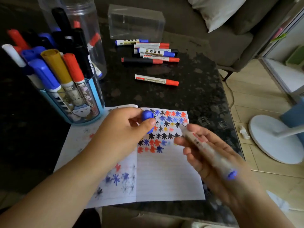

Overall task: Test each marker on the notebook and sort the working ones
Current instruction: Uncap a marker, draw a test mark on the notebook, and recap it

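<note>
Marker [204, 148], uncapped and motion-blurred, is gripped in curled fingers of right hand [212, 155], tip aimed up-left over notebook [164, 175], just off the page. Blue cap [146, 116] is pinched between thumb and fingers of left hand [121, 129], left of the tip. Sorted markers [148, 51] are seen well beyond both grips.

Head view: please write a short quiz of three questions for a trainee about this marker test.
1. True or false: the left hand holds a blue cap.
2. What does the right hand hold? A) uncapped marker B) scissors C) eraser
3. Fill in: the lone red-capped marker lies on the ____, apart from the marker pile.

Key: 1 true; 2 A; 3 table.
</note>
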`<state>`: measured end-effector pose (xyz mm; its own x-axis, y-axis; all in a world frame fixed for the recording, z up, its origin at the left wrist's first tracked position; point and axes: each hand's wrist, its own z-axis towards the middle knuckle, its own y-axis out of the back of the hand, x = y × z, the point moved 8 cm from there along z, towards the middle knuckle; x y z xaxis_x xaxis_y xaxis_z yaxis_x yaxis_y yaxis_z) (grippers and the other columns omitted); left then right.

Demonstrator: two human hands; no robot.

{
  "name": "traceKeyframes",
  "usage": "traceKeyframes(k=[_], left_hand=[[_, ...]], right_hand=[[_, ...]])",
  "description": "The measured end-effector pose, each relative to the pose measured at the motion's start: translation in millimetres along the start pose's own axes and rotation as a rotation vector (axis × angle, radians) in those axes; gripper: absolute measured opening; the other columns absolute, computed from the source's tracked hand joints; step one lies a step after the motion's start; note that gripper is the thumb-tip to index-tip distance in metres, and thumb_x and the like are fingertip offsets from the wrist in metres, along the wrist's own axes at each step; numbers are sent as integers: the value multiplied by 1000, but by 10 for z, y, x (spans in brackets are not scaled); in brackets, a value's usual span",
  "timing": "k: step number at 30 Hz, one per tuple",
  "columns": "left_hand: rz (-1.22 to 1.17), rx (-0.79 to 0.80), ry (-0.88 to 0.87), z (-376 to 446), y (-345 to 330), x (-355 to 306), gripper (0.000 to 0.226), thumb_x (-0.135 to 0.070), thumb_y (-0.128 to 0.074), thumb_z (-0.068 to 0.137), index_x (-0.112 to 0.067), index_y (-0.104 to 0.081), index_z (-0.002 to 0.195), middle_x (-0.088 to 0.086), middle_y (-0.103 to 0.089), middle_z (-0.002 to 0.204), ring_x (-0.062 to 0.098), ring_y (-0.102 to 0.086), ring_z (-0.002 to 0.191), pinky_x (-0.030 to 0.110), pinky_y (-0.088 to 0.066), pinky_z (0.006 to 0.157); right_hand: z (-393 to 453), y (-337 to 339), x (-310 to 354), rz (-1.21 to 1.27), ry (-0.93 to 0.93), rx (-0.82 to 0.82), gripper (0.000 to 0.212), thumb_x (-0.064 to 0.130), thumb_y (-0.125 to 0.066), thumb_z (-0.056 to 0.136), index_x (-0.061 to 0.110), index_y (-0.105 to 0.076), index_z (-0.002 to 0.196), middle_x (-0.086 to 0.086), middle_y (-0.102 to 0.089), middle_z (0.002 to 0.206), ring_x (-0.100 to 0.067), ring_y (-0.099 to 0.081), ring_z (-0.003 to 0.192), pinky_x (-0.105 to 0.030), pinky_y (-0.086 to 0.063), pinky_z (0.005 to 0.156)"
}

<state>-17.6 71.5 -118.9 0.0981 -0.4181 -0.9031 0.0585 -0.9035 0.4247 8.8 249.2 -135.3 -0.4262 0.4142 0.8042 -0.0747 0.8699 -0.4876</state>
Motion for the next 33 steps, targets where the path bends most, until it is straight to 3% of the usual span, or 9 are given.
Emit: traceKeyframes(k=[4, 6, 9, 11, 13, 17, 20, 29, 33], left_hand=[[114, 63, -12, -18, -69, 41, 7, -36, -69, 76, -33, -66, 81, -12, -66, 72, -4, -58, 70, 10, -45, 58], [169, 78, -27, -31, -103, 46, 15, -32, -73, 75, -33, -67, 88, -15, -66, 75, -8, -57, 74, 6, -44, 62], [208, 89, -42, -31, -152, 65, 20, -24, -78, 72, -30, -67, 88, -15, -66, 72, -9, -58, 74, 4, -44, 63], [249, 109, -43, -26, -198, 97, 21, -24, -78, 71, -30, -66, 87, -15, -65, 72, -10, -57, 74, 4, -43, 63], [267, 114, -48, -20, -219, 109, 21, -24, -78, 71, -30, -66, 87, -15, -66, 74, -9, -58, 73, 6, -43, 67], [296, 111, -57, -8, -226, 97, 19, -24, -78, 72, -29, -65, 85, -12, -67, 73, -4, -59, 68, 7, -41, 66], [322, 128, -75, -10, -245, 99, 16, -26, -76, 74, -27, -66, 86, -10, -68, 71, -1, -59, 69, 7, -39, 69], [345, 129, -81, -17, -254, 94, 15, -28, -74, 76, -30, -65, 87, -12, -67, 69, 1, -60, 64, 12, -44, 60], [344, 130, -81, -25, -247, 86, 17, -27, -74, 75, -29, -65, 89, -11, -67, 72, 2, -61, 65, 13, -46, 62]], right_hand=[[23, 103, -68, -41, 46, 71, 17, 11, -64, 74, 17, -73, 87, -15, -68, 78, -17, -64, 62, -24, -55, 55], [15, 111, -65, -273, 142, 90, 23, 35, -74, 75, 21, -64, 91, -9, -62, 74, -14, -58, 64, -24, -50, 57], [12, 151, -21, -571, 265, -21, 34, 55, -52, 79, 23, -60, 90, 1, -55, 64, -10, -49, 58, -19, -41, 53], [17, 104, 15, -676, 332, -49, 35, 53, -47, 80, 22, -61, 88, 3, -55, 64, -6, -50, 58, -15, -40, 53], [40, 69, 21, -767, 382, -74, 26, 44, -56, 83, 18, -63, 81, 2, -57, 62, -2, -52, 56, -13, -40, 52], [99, 121, -34, -800, 445, -153, 18, 20, -68, 84, 13, -55, 73, -8, -59, 61, -12, -51, 50, -17, -37, 46], [99, 130, -31, -828, 510, -183, 21, 20, -64, 79, 11, -48, 69, -7, -55, 62, -5, -46, 50, -15, -34, 45], [118, 115, -49, -938, 541, -175, 25, 22, -64, 79, 9, -46, 66, 2, -55, 61, -7, -46, 49, -12, -32, 45], [98, 136, -25, -943, 571, -185, 28, 18, -62, 78, 9, -42, 61, -2, -45, 56, -5, -40, 48, -12, -29, 45]])
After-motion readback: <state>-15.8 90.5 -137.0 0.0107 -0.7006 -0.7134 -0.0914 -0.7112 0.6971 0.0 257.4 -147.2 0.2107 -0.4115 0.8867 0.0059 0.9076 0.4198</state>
